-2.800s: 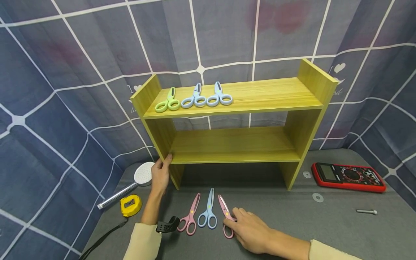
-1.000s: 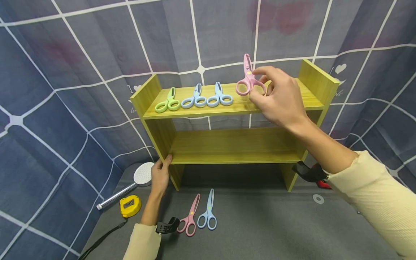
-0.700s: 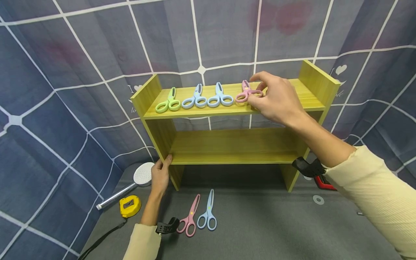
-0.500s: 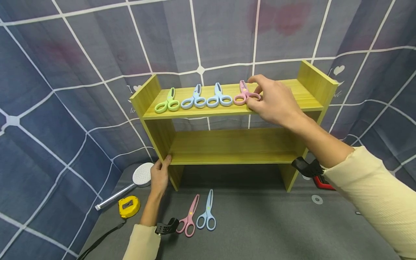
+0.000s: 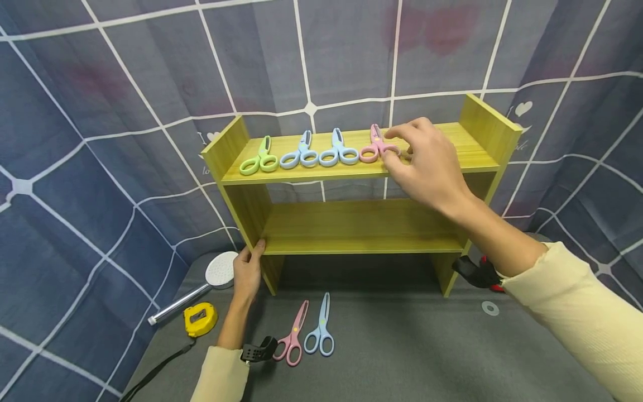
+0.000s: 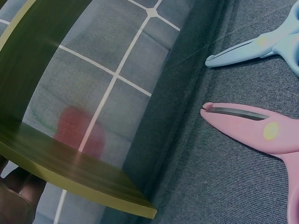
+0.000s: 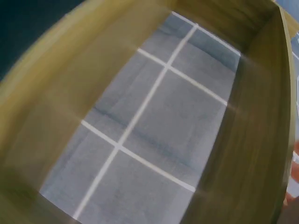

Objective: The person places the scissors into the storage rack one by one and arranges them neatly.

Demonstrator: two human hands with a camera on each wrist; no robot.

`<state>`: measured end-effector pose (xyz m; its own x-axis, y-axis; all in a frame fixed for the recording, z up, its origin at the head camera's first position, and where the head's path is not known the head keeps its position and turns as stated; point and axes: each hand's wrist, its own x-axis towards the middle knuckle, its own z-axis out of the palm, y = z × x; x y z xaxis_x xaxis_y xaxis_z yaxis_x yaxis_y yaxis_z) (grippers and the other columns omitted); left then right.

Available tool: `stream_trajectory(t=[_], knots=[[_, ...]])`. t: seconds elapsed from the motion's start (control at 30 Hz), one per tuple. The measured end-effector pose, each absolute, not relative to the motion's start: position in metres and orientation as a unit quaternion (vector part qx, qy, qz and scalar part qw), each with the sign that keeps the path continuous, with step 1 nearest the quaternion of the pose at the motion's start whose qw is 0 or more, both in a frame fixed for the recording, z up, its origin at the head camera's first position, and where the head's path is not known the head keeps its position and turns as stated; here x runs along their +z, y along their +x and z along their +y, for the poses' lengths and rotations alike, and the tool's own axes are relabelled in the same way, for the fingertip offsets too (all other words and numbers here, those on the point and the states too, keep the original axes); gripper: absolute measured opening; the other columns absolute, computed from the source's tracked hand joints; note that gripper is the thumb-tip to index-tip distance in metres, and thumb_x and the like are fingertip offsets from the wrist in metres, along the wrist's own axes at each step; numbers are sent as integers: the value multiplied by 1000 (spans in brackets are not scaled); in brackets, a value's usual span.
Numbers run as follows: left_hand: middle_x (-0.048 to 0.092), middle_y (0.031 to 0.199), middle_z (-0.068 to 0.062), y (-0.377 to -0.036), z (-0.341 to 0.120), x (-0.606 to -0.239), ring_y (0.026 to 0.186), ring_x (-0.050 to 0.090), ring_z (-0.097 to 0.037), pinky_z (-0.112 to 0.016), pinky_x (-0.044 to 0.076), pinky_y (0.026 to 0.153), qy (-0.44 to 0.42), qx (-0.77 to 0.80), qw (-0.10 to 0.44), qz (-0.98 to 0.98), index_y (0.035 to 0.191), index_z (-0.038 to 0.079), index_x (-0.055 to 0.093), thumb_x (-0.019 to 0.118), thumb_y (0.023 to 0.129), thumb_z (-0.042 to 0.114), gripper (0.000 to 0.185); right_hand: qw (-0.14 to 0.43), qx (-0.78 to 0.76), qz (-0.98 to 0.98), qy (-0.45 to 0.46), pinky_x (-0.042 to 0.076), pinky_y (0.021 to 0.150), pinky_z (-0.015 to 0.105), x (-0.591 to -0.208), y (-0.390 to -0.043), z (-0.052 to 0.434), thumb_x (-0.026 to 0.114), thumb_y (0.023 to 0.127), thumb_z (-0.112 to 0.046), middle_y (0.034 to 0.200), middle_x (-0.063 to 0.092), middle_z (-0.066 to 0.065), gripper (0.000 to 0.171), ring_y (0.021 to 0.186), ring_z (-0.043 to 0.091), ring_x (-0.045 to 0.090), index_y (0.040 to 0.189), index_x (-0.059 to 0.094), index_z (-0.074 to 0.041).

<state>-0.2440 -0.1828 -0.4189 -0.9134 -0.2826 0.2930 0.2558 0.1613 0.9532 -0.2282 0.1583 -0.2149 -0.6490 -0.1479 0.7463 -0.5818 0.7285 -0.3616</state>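
Observation:
My left hand [image 5: 247, 273] grips the left side panel of the yellow wooden shelf [image 5: 361, 226] near its middle board. My right hand [image 5: 432, 167] is over the top board, thumb and fingers parted, right beside the handle of pink scissors [image 5: 377, 142] lying there. Left of these, in a row, lie blue scissors [image 5: 337, 147], more blue scissors [image 5: 303, 149] and green scissors [image 5: 262, 154], blades toward the back. On the table in front lie other pink scissors [image 5: 295, 331] and blue scissors [image 5: 322, 328]. The right wrist view catches only fingers [image 7: 294, 179] at its edge.
Left of the shelf lie a shower head [image 5: 221, 271] and a yellow tape measure [image 5: 200, 319] with a black strap. A metal washer [image 5: 490, 308] lies at the right. My right sleeve hides most of a red multimeter. A tiled-pattern curtain [image 5: 351, 56] hangs behind.
My right hand has lifted pink scissors from the table, set them on the top board beside the blue ones, and let go. My left hand has stayed on the shelf.

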Motion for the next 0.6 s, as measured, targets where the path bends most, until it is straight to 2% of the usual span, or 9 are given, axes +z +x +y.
stream_trajectory(t=[0.13,0.23,0.4,0.6], knots=[[64,120,-24,-234,-177,-406,105,56,-9,-31,40,98,4,-641,207,-739,122,-11,63,58,100,16,35,442,298,-788,310,39,73,41,-237,-217,150,59,87,-8,96,59,19,23,84,32,52,103,70,5],[63,121,-24,-232,-176,-403,106,56,-9,-31,39,99,8,-640,203,-741,123,-11,63,57,100,16,36,446,283,-753,392,44,76,39,-266,-198,137,59,86,-6,96,60,17,21,87,31,55,101,69,5],[62,123,-26,-234,-177,-405,109,55,-15,-32,38,100,17,-639,199,-743,123,-10,63,57,100,16,35,351,325,-766,429,49,78,34,-329,-168,108,63,85,-6,102,61,7,22,92,21,57,105,69,-2],[65,121,-19,-253,-185,-431,110,55,-14,-31,38,100,19,-646,210,-734,124,-5,65,59,100,23,37,161,371,-828,388,50,81,33,-409,-143,82,65,93,-17,109,57,-5,26,98,11,56,118,65,-11]])
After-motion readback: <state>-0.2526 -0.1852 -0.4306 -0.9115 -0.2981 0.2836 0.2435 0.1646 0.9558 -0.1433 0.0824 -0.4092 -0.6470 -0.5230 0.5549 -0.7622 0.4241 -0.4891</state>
